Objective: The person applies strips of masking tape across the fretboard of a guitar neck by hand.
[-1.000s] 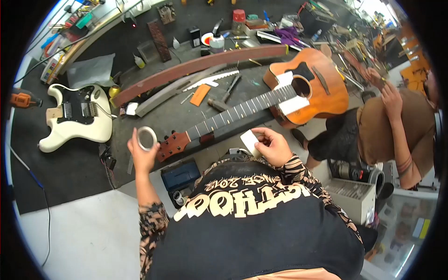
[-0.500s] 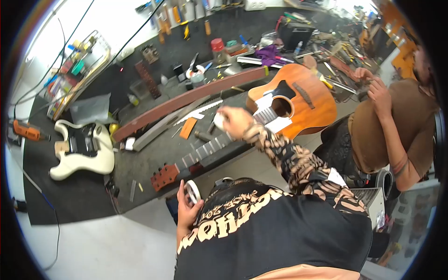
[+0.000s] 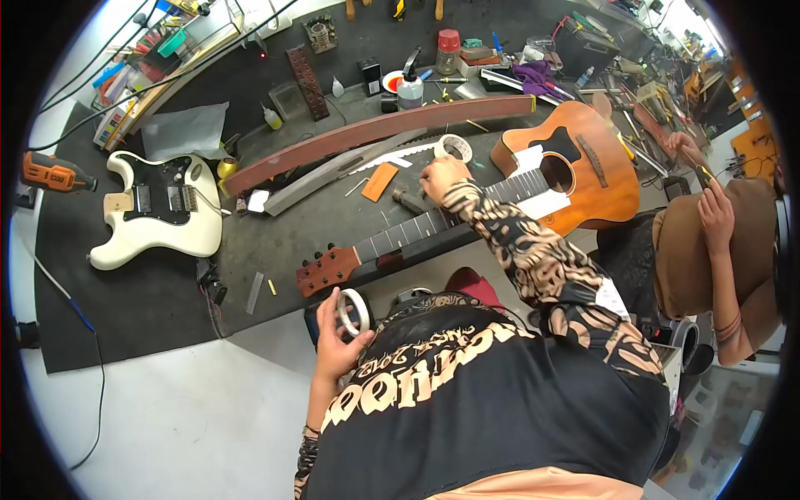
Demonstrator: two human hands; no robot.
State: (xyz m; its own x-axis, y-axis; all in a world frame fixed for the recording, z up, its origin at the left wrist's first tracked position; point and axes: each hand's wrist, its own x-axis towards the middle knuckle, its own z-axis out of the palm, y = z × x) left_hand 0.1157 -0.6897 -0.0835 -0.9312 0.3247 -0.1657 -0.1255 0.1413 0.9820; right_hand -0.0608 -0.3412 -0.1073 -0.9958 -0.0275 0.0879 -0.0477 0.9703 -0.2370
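A person's left hand, at seven o'clock in the view, keeps a firm grip on a tape roll, thumb and fingers clasping the ring. The right hand, toward one o'clock, reaches just past the neck of an acoustic guitar, its patterned sleeve crossing the strip; whether that grip holds anything cannot be told. A second tape roll sits on the table right by the knuckles, at their twelve o'clock.

Both rolls look light and firm, probably tacky at the edges, best held by the outer rim or through the core. The guitar, likely hollow and easily dented, would best be taken by neck and body together.

The rolls are pale, open-centered rings. The guitar's orange-brown body lies between two and three o'clock, white sheets flanking its round soundhole; the reddish headstock points toward eight. A cream electric guitar body rests at nine.
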